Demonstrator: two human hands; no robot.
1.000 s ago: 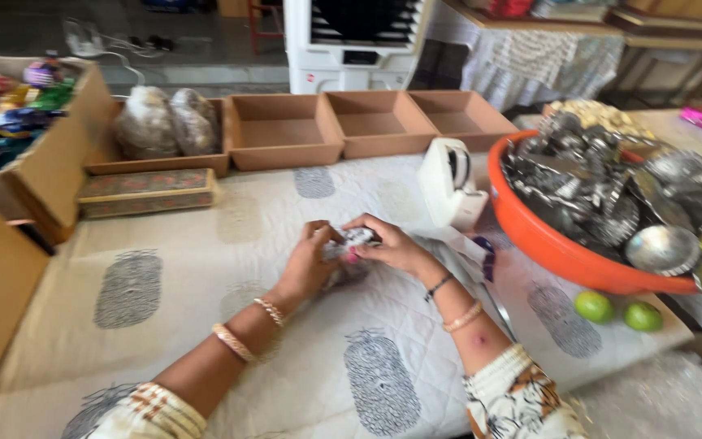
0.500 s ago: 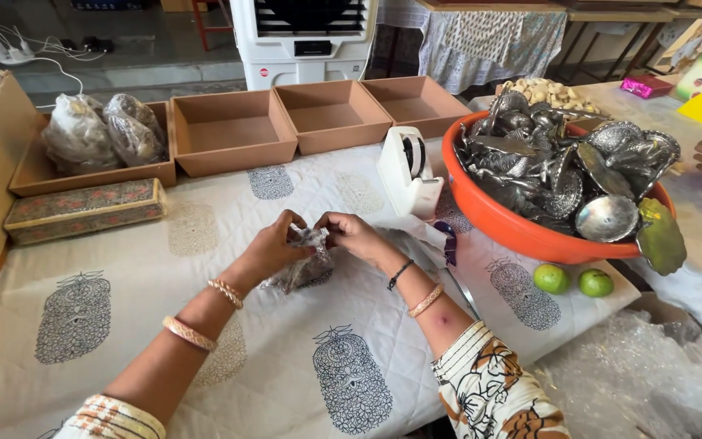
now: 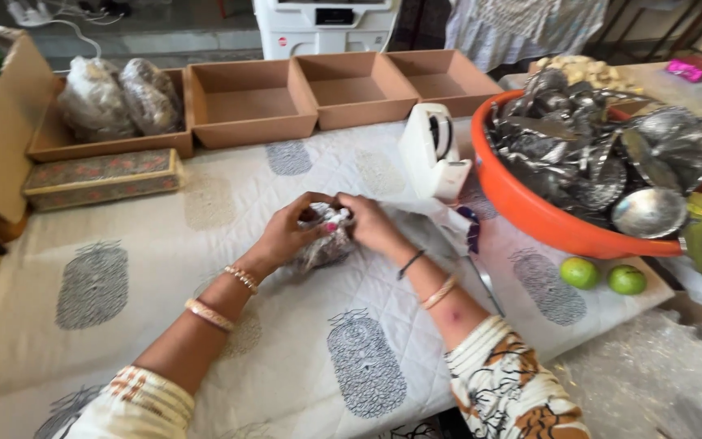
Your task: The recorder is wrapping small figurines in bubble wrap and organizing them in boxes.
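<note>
A small bundle wrapped in clear plastic (image 3: 324, 244) lies on the white quilted cloth (image 3: 205, 268) in the middle of the table. My left hand (image 3: 290, 230) grips its left side and my right hand (image 3: 371, 223) grips its top right, fingertips meeting over the wrap. What is inside the plastic is too crumpled to make out. Bangles sit on both wrists.
A white tape dispenser (image 3: 434, 154) stands just right of my hands, scissors (image 3: 474, 252) beside it. An orange tub (image 3: 546, 219) of metal dishes sits at right, two green limes (image 3: 603, 276) below it. Several open cardboard trays (image 3: 249, 102) line the far edge; one holds wrapped bundles (image 3: 119, 93). A patterned box (image 3: 99, 177) lies left.
My view has shifted a little; both hands stay on the plastic-wrapped bundle in the same spot, fingers working at its top.
</note>
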